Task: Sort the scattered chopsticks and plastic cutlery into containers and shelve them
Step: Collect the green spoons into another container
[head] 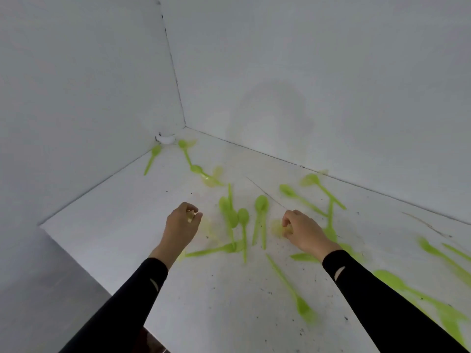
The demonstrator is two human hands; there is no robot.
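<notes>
- Left hand point(182, 222): fingers curled, thumb and fingertips pinching a small pale yellow piece point(190, 216) just above the white surface point(122, 225); what kind of cutlery it is, can't tell, blurred.
- Right hand point(304, 231): fingers curled down, tips gripping a second pale yellow piece point(276, 228) that lies on the surface.
- The 2 hands are well apart, with a cluster of green spoons point(261, 203) between them, some crossing each other.
- More green spoons are scattered across the surface: 1 against the left wall point(76, 85), a few near the back corner, several at the right edge, motion-blurred.
- Other pale yellow cutlery point(212, 181) lies under the green ones near the back.
- Black sleeves point(132, 296) on both arms.
- Small white object point(166, 139) in the corner where the walls meet.
- Surface speckled with dark specks.
</notes>
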